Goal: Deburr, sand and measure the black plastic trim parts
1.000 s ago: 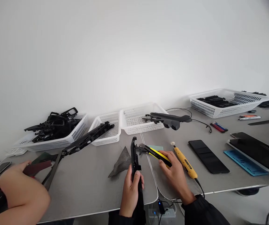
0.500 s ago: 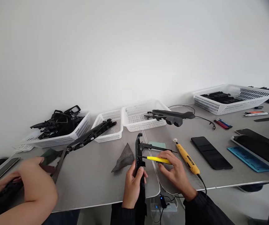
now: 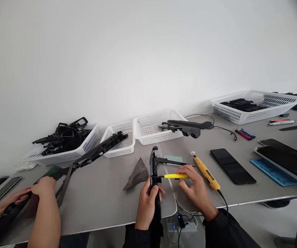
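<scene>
My left hand (image 3: pixel 146 205) is wrapped round a long black plastic part (image 3: pixel 153 165), which stands up above the fingers and runs down past the table edge. My right hand (image 3: pixel 196 187) grips a slim tool with a yellow handle (image 3: pixel 174 176). Its thin dark tip reaches the side of the black part; whether it touches cannot be made out. Just behind, a dark caliper (image 3: pixel 173 161) lies partly over a pale green sheet (image 3: pixel 173 158). A crumpled grey cloth (image 3: pixel 136 175) is left of my left hand, and a yellow corded rotary tool (image 3: pixel 207 173) is right of my right hand.
At the left, a co-worker's hands (image 3: pixel 43 186) work on a dark part. White baskets (image 3: pixel 121 151) line the wall, some holding black plastic parts. A black phone (image 3: pixel 232 166) and a blue tray (image 3: pixel 275 173) lie rightward. A power strip (image 3: pixel 190 226) hangs below the table edge.
The yellow-handled tool has shifted slightly lower along the black part, and its handle now lies nearly level. The co-worker's near arm has swung back, showing both hands together.
</scene>
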A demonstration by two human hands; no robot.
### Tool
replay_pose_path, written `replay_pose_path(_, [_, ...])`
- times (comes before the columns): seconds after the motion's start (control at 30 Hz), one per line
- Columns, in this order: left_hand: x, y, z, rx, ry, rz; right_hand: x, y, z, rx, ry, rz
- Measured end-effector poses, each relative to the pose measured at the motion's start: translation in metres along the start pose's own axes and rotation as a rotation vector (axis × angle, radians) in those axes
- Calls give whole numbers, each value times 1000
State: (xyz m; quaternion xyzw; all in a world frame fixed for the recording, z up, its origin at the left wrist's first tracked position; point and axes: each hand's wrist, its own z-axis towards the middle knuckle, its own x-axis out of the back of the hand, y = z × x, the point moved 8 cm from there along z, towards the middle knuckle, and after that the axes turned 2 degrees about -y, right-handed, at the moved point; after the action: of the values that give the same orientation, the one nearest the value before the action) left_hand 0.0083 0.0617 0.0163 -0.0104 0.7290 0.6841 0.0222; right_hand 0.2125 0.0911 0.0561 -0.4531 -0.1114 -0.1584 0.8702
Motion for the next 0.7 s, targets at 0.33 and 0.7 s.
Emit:
replay_pose_path(0.33, [-1, 4, -1, -22, -15, 33, -5, -8, 2, 80, 3, -53])
replay_pose_path(0.7, [-2, -2, 1, -21, -51, 39, -3, -4, 0, 68, 4, -26])
